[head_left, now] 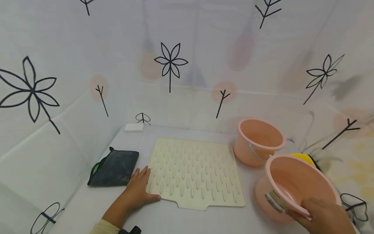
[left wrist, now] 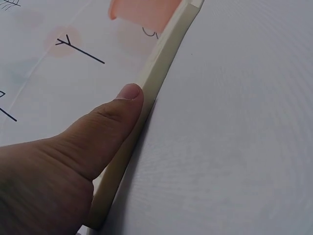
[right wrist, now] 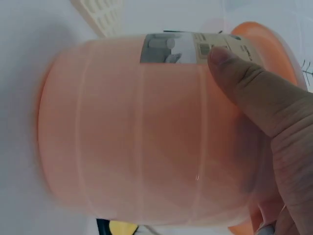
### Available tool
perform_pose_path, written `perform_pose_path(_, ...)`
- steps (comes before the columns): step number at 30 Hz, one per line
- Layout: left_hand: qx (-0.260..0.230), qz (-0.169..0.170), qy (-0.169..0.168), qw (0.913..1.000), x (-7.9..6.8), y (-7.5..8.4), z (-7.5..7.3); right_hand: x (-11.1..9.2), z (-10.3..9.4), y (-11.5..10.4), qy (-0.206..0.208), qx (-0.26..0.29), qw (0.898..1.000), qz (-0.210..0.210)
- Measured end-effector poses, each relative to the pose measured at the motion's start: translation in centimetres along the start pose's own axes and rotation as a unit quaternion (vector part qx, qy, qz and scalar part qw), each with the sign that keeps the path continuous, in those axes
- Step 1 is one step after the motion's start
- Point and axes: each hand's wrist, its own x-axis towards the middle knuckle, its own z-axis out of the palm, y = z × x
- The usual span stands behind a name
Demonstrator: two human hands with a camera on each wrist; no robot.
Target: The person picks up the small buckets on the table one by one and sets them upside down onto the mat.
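A cream mat with raised ridges [head_left: 195, 172] and a tab on its near edge lies flat on the white table. My left hand [head_left: 140, 188] rests at its near left corner, fingers along the left side. In the left wrist view, the thumb [left wrist: 110, 120] presses against the mat's pale edge [left wrist: 164, 61]. On the right, my right hand [head_left: 325, 216] grips the rim of a pink bucket [head_left: 270, 196], which leans slightly. The right wrist view shows the thumb [right wrist: 249, 83] outside the bucket, over a printed label [right wrist: 168, 48]; the other fingers are mostly hidden.
A second pink bucket with a handle [head_left: 251, 151] stands behind the held one. Partly hidden beside them is something yellow and black [head_left: 304, 158]. Left of the mat lies a dark zipped pouch [head_left: 117, 167]; a small white block [head_left: 133, 127] sits at the back.
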Motion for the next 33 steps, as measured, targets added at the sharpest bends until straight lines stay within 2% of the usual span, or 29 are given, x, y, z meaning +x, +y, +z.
perform_pose_path(4,0.004,-0.001,0.001,1.0000,0.0,0.0,0.1,-0.5,0.3,-0.4,0.031,-0.010,0.999,0.016)
perform_pose_path(7,0.002,0.000,0.004,1.0000,0.0,0.2,0.0,-0.5,0.5,-0.5,0.078,-0.010,0.997,-0.006)
perform_pose_path(9,0.001,0.000,0.005,1.0000,0.0,0.3,-0.1,-0.4,0.7,-0.5,0.134,-0.005,0.990,-0.040)
perform_pose_path(11,0.001,0.001,0.007,1.0000,0.0,0.4,-0.1,-0.2,1.0,-0.5,0.189,0.003,0.979,-0.079)
perform_pose_path(14,0.002,-0.002,0.007,1.0000,0.0,0.4,-0.1,0.0,1.3,-0.4,0.230,0.014,0.967,-0.113)
perform_pose_path(24,0.005,-0.005,0.006,1.0000,0.0,0.3,0.0,0.1,1.0,-0.8,0.199,0.017,0.975,-0.097)
perform_pose_path(29,0.007,-0.006,0.003,1.0000,0.0,0.4,-0.1,0.1,0.9,-1.7,0.229,0.029,0.968,-0.095)
perform_pose_path(30,0.007,-0.007,0.003,0.9999,0.0,0.4,-0.1,0.0,0.8,-1.9,0.219,0.030,0.972,-0.078)
perform_pose_path(33,0.005,-0.009,0.000,0.9999,-0.1,0.4,-0.1,0.0,0.8,-2.4,0.218,0.036,0.973,-0.065)
